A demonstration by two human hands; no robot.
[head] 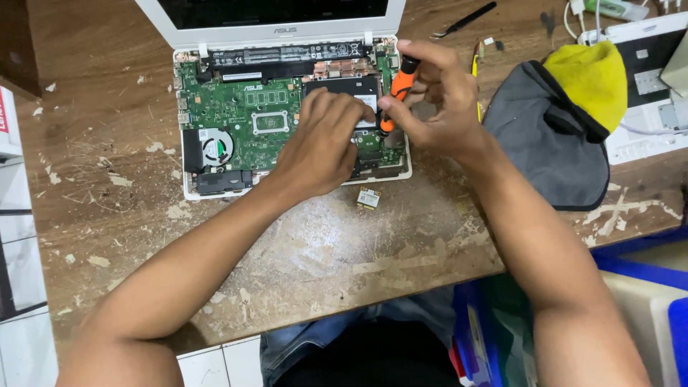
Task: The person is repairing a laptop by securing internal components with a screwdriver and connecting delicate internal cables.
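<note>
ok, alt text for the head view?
Seen from above, a right hand holds an orange screwdriver point-down on the circuit board of an opened white laptop, while the left hand rests on the board beside it. A small loose chip card lies on the scuffed wooden table.

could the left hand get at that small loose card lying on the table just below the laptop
Probably yes. The small card lies alone on bare wood just in front of the opened laptop, close beside the left hand, with nothing over it. That hand would first have to lift off the board.
</note>
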